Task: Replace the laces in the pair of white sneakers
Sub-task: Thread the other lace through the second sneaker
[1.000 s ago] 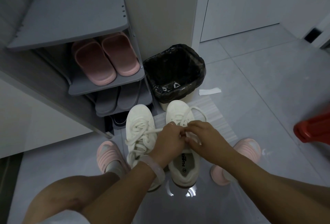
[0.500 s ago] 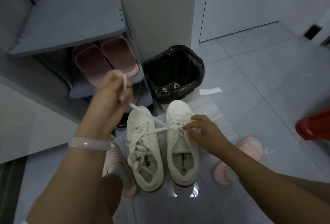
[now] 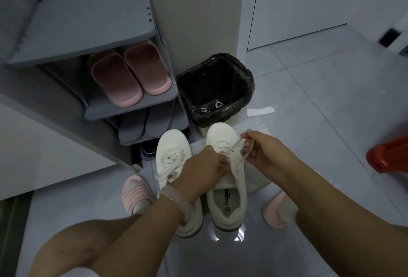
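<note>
Two white sneakers stand side by side on the floor, toes pointing away from me. The left sneaker (image 3: 174, 151) is laced, its loose lace ends lying over the tongue. My left hand (image 3: 203, 168) rests over the eyelet area of the right sneaker (image 3: 227, 199), fingers curled on the white lace (image 3: 235, 146) there. My right hand (image 3: 262, 151) pinches the same lace a little to the right and above the shoe, pulling it taut between both hands. The eyelets under my left hand are hidden.
A grey shoe rack (image 3: 92, 25) holds pink slippers (image 3: 130, 73) and grey slippers (image 3: 143, 126) at the left. A bin with a black liner (image 3: 215, 87) stands just beyond the sneakers. A red object (image 3: 388, 155) sits at the right edge. My feet wear pink slippers (image 3: 136, 193).
My left hand came down from its raised pull near the rack to the right sneaker's eyelets. My right hand lifted slightly and now pulls the lace to the right.
</note>
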`<state>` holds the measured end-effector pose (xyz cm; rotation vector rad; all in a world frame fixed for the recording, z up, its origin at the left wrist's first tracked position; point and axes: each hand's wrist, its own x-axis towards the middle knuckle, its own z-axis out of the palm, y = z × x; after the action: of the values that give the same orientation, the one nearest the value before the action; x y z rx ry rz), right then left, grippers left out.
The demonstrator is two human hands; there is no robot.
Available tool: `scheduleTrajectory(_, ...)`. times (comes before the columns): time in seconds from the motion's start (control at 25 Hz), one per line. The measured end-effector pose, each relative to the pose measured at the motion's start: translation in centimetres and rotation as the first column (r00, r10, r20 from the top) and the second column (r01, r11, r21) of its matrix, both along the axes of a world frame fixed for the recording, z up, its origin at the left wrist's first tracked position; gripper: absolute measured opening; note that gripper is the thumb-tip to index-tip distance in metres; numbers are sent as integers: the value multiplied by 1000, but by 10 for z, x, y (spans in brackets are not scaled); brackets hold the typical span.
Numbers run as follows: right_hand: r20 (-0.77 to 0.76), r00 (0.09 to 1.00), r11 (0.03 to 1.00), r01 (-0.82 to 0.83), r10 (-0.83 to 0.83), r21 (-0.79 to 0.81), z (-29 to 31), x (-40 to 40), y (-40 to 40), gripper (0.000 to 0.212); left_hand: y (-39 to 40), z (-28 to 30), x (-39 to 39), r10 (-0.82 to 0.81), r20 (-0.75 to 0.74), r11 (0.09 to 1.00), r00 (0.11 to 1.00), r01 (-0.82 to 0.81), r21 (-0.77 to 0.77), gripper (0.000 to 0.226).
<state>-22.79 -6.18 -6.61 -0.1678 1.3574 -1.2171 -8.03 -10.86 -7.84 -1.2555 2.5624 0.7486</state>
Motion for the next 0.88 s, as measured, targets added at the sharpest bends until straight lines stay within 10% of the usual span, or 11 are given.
scheduleTrajectory(0.12,-361,878,949,-299,315,102,13,-4,3,20,-5,-3,-2,155,-125,980,980,-137,145,18)
scheduleTrajectory(0.24,-775,290,776,-510,562,372,7,-4,6,32,-6,3,-4,286,-241,943,927,-228,241,15)
scheduleTrajectory(0.48,-797,-140,550,-653,587,520,-19,12,13,66,-3,15,-6,285,-243,942,927,-224,249,15)
scheduleTrajectory(0.68,-825,-66,602,-652,561,461,-20,14,13,58,-24,66,10,558,-370,757,743,-272,594,22)
scheduleTrajectory(0.76,-786,210,683,-650,581,332,-17,8,11,49,-33,78,22,580,-368,740,727,-281,611,26)
scheduleTrajectory(0.88,-588,698,908,-375,409,188,-16,2,10,24,-30,68,24,235,-172,939,957,-178,295,29)
